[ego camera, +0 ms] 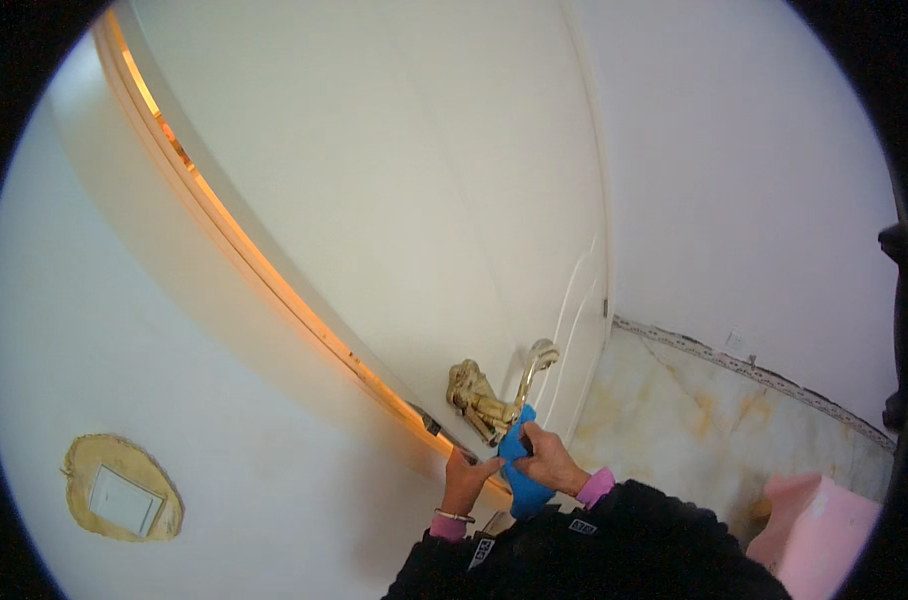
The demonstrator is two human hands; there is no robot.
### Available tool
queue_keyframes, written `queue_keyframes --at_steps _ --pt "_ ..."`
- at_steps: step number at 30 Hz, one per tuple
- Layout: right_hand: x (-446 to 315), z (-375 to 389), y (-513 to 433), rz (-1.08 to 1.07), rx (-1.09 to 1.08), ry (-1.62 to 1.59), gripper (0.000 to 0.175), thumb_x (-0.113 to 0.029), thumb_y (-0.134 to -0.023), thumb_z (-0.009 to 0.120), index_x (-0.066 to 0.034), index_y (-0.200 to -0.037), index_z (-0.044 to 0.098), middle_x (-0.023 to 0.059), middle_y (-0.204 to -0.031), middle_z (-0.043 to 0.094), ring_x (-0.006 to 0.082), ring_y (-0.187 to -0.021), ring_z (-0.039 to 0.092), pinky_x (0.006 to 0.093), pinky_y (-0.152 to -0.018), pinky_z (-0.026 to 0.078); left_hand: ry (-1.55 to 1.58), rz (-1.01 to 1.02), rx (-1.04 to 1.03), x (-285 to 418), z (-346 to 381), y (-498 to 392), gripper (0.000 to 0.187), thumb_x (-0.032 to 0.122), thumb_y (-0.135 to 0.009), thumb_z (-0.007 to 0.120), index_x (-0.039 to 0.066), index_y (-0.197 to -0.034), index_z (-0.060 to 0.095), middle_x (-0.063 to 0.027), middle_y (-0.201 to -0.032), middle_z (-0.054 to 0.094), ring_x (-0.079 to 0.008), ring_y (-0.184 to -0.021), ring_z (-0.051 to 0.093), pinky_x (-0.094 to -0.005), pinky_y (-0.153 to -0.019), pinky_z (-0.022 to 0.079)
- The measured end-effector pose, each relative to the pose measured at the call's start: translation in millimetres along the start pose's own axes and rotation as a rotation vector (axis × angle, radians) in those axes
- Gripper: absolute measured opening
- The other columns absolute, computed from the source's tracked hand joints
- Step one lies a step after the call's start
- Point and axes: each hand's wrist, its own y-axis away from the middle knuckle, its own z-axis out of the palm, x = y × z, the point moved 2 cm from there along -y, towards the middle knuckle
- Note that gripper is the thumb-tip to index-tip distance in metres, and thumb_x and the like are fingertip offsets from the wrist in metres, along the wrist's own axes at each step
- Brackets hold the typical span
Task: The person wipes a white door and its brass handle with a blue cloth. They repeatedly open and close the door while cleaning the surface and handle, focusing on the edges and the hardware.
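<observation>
My right hand (553,459) pinches a blue cloth (529,495) that hangs down beside the lower end of a gold-coloured door handle set. The ornate handle plate (487,401) and its curved lever (532,371) are mounted on a white door (424,187). My left hand (467,478), with a bracelet at the wrist, is by the door's edge, just below the latch plate (426,420). Its thumb reaches to the cloth's left side; its other fingers are partly hidden, so their grip is unclear. The door stands slightly ajar, with warm light along the gap.
On the white wall to the left is a light switch (126,501) within a wood-slice-patterned surround (82,465). A pink object (821,532) stands on the marble-patterned floor (671,397) at lower right. Patterned skirting (754,367) edges the right wall. Something dark shows at the far right rim.
</observation>
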Motion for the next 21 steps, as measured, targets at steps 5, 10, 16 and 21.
queue_keyframes --at_steps 5,10,16,21 --pt "2 2 -1 -0.076 -0.009 0.011 0.035 -0.007 -0.068 0.070 0.0005 -0.093 0.046 0.0211 -0.074 0.055 0.0367 -0.068 0.057 0.0436 -0.061 0.044 -0.067 0.007 0.029 -3 -5 -1 0.047 0.012 -0.067 0.079 -0.002 -0.106 0.056 -0.0089 -0.097 0.062 -0.0177 -0.084 0.057 -0.0328 -0.072 0.048" --pt "7 3 -3 -0.109 -0.025 0.028 0.033 -0.006 -0.068 0.070 0.0009 -0.093 0.048 0.0217 -0.077 0.057 0.0373 -0.072 0.059 0.0438 -0.063 0.045 -0.178 0.075 0.114 -14 -7 1 0.038 0.014 -0.067 0.080 -0.003 -0.093 0.059 -0.0057 -0.086 0.055 -0.0164 -0.078 0.053 -0.0324 -0.067 0.045" --pt "9 -7 0 -0.093 -0.066 0.018 0.032 -0.003 -0.071 0.068 0.0006 -0.097 0.050 0.0213 -0.079 0.058 0.0370 -0.074 0.060 0.0436 -0.065 0.045 -0.107 0.131 0.080 -21 -10 1 0.037 0.012 -0.067 0.079 -0.002 -0.093 0.057 -0.0080 -0.083 0.064 -0.0163 -0.075 0.060 -0.0324 -0.068 0.050" --pt "18 -21 -2 -0.060 -0.049 0.015 0.034 -0.003 -0.071 0.069 -0.0003 -0.099 0.051 0.0197 -0.078 0.059 0.0340 -0.073 0.060 0.0423 -0.065 0.045 -0.218 0.226 0.013 -29 -11 -1 0.046 0.006 -0.067 0.078 -0.003 -0.105 0.054 -0.0095 -0.095 0.064 -0.0171 -0.084 0.061 -0.0319 -0.074 0.050"
